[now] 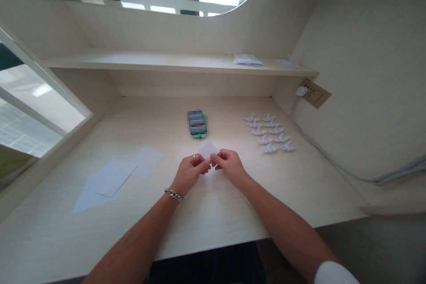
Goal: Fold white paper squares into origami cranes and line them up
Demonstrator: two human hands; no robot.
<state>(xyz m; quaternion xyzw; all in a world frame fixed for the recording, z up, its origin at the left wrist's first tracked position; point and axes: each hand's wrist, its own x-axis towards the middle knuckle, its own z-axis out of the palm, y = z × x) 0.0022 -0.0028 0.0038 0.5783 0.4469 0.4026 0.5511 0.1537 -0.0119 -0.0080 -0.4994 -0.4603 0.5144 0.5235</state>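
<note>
A small white sheet of paper (pixel 208 148) lies on the pale wooden desk (pixel 213 213) in front of me. My left hand (pixel 190 171), with a ring and a chain bracelet, pinches its near left edge. Opposite it, my right hand (pixel 229 165) pinches the near right edge. The two hands' fingertips almost meet over the paper. Behind the paper lies a phone (pixel 197 124) in a green case.
Several folded white paper cranes (pixel 269 133) sit in rows at the right. Loose white sheets (pixel 113 176) lie at the left. A stack of paper (pixel 247 59) rests on the shelf. A wall socket (pixel 312 92) feeds a grey cable (pixel 336 166) along the right wall.
</note>
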